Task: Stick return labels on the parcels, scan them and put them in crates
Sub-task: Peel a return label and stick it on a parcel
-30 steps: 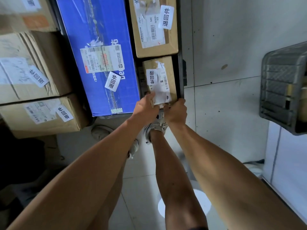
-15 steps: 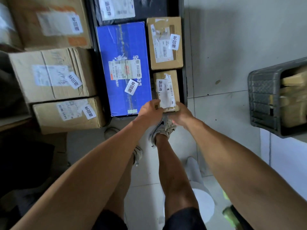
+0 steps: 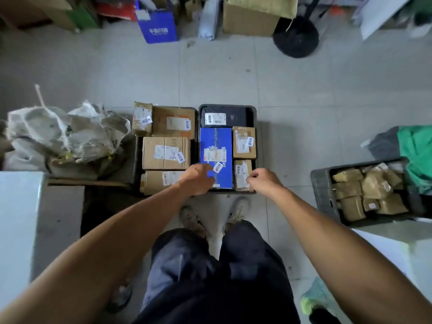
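1. Nearest the camera: dark trousers and two pale shoes (image 3: 238, 210) planted on the grey tiled floor (image 3: 304, 94), both bare forearms stretched forward.
2. Left hand (image 3: 198, 180) hangs over the near left corner of the dark crate (image 3: 257, 141), fingers curled downward by the near end of the blue box (image 3: 216, 157). Whether it grips anything, I cannot tell.
3. Right hand (image 3: 264, 182) is well apart from the left, loosely curled with nothing in it, just beside the near right corner of the small brown parcel (image 3: 243, 175).
4. That small brown parcel lies in the crate's near right corner, right of the blue box, with a white return label (image 3: 239, 170) stuck on top.
5. The blue box fills the crate's left side and carries its own white label (image 3: 218, 167). Behind the small parcel sits another brown carton (image 3: 243, 143), and a black parcel (image 3: 224, 117) lies across the far end.
6. Left of the crate, four more labelled cardboard boxes (image 3: 166, 153) are packed together.
7. To the right, a second dark crate (image 3: 325, 190) holds tan padded packets (image 3: 371, 190), with green fabric (image 3: 418, 155) behind it.
8. Far left, a heap of crumpled grey sacking (image 3: 65, 132).
9. At the back: a blue bag (image 3: 159, 29), a large carton (image 3: 250, 19) and a round black stand base (image 3: 295, 37).
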Motion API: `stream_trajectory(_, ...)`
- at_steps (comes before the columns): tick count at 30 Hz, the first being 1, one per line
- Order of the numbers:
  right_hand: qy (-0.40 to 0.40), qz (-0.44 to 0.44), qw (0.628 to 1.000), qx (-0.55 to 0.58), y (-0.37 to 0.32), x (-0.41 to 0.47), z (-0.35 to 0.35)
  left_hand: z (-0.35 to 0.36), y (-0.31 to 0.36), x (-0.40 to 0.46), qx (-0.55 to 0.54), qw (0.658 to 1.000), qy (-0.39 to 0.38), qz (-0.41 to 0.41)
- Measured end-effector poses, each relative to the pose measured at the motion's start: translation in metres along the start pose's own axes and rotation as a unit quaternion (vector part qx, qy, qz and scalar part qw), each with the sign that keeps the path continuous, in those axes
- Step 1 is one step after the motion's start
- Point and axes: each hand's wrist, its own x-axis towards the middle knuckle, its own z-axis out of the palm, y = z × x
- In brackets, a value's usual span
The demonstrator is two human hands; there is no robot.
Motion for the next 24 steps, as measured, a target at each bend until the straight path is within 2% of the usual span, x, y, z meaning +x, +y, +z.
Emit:
stream_trajectory(3, 0.015, -0.075, 0.987, -0.14, -0.054, -0.033, -0.016, -0.045, -0.024, -0.059, 0.06, 0.995, 0.082, -0.019)
stream_trajectory(7, 0.041, -0.194, 0.92, -0.338, -0.137, -0.048, -0.006, -0.086, -0.069, -0.131, 0.129, 0.965, 0.205, -0.101)
stream_trajectory(11, 0.07, -0.336, 0.793, -0.503, -0.23, -0.098, 0.031, -0.091, -0.122, -0.219, 0.118, 0.909, 0.329, -0.227)
stream_trajectory(14, 0.069, -0.44, 0.703, -0.554, -0.286, -0.155, 0.089, -0.066, -0.163, -0.302, 0.069, 0.868, 0.353, -0.343)
stream_trajectory(16, 0.05, -0.487, 0.667, -0.561, -0.308, -0.186, 0.119, -0.049, -0.181, -0.341, 0.033, 0.847, 0.361, -0.388)
stream_trajectory(20, -0.004, -0.618, 0.548, -0.564, -0.327, -0.281, 0.225, 0.029, -0.216, -0.448, -0.043, 0.766, 0.382, -0.516)
stream_trajectory(24, -0.047, -0.685, 0.438, -0.58, -0.303, -0.38, 0.331, 0.112, -0.234, -0.538, -0.119, 0.684, 0.395, -0.602)
